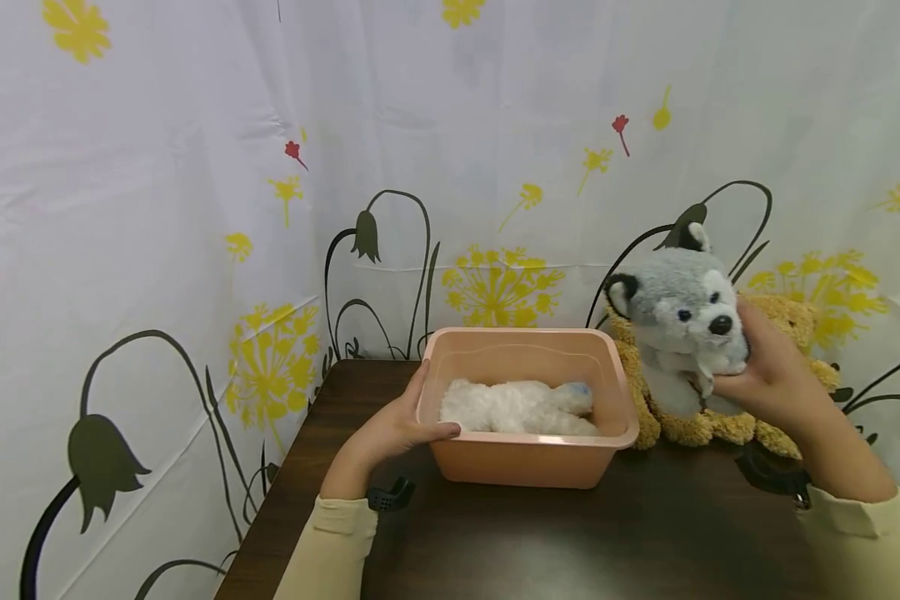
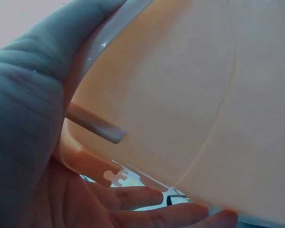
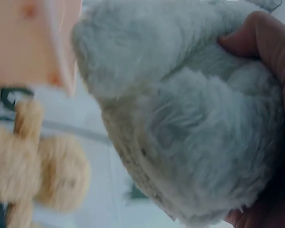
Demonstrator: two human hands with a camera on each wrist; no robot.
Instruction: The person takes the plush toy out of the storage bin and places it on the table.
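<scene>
A grey and white husky plush toy (image 1: 682, 312) is held up to the right of the bin by my right hand (image 1: 776, 375). The thumb (image 3: 263, 40) presses into its pale fur in the right wrist view, where the plush fills most of the picture. My left hand (image 1: 401, 425) grips the near left corner of a peach plastic bin (image 1: 521, 458), thumb at the rim. In the left wrist view, its fingers (image 2: 156, 216) lie along the bin's outer side. Inside the bin lies a white fluffy plush toy (image 1: 510, 407) with a light blue patch.
Tan teddy bears (image 1: 787, 317) sit behind the husky at the table's back right, partly hidden by it. The dark wooden table (image 1: 570, 542) stands against a white curtain (image 1: 195, 208) printed with flowers.
</scene>
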